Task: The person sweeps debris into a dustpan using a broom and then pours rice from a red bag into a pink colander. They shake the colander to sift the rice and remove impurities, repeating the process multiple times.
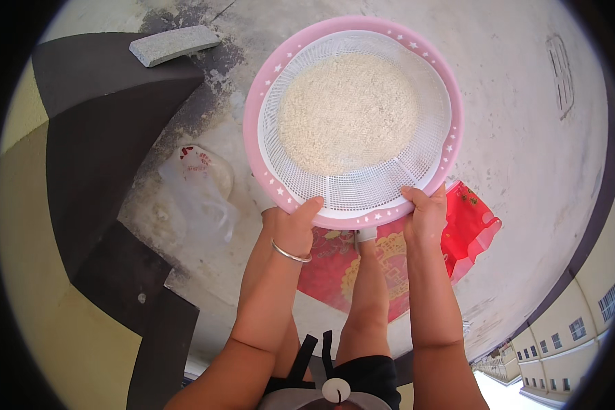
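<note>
A pink basin (255, 102) with white stars round its rim is held out in front of me. Inside it sits a white mesh colander (362, 193), and a heap of pale rice grains (348, 113) lies spread over the mesh. My left hand (291, 229) grips the near left of the rim, thumb on top; a silver bangle circles that wrist. On the near right, my right hand (426, 213) grips the rim the same way. The fingers of both hands are hidden beneath the basin.
A clear plastic bag (201, 205) with pale contents lies on the concrete floor at the left. Below the basin are a red patterned mat (328, 270) and a bright red bag (466, 229). A stone slab (174, 45) rests at the far left, near a dark-edged wall (99, 164).
</note>
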Action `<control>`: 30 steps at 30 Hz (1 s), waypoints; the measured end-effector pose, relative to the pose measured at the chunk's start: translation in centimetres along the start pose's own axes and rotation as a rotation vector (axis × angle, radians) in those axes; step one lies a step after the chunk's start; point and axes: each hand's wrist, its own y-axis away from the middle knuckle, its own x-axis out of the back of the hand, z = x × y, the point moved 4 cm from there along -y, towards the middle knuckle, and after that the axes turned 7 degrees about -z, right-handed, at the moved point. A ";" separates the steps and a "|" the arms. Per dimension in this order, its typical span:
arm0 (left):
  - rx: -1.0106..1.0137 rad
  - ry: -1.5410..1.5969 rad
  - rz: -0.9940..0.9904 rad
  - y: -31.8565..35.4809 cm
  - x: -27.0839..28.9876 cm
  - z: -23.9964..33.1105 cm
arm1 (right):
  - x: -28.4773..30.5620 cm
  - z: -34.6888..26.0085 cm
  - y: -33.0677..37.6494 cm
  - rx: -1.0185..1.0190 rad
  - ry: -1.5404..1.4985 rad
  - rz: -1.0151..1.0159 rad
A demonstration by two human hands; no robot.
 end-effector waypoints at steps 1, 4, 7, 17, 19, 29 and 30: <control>-0.033 -0.017 0.000 0.1 -0.2 -0.1 | 0.4 -0.3 -0.2 -0.020 0.052 -0.010; -0.085 -0.050 0.008 -0.2 -0.2 -0.1 | -0.6 -4.8 -0.1 0.574 0.713 0.107; -0.074 -0.196 0.013 -0.6 0.7 -0.5 | -3.8 -7.4 -0.9 0.912 1.048 -0.070; -0.032 -0.320 -0.047 -0.3 0.2 -1.4 | -12.0 -1.0 -3.9 0.866 1.161 -0.442; -0.030 -0.222 -0.034 -0.2 0.0 -0.9 | -11.1 0.0 -1.6 0.867 1.242 -0.533; -0.156 -0.073 -0.078 -1.1 -0.6 -1.2 | -11.7 1.8 2.5 0.481 0.962 -0.775; -0.154 -0.108 -0.099 -0.8 -0.9 -1.2 | -12.0 2.1 1.6 0.452 0.982 -0.761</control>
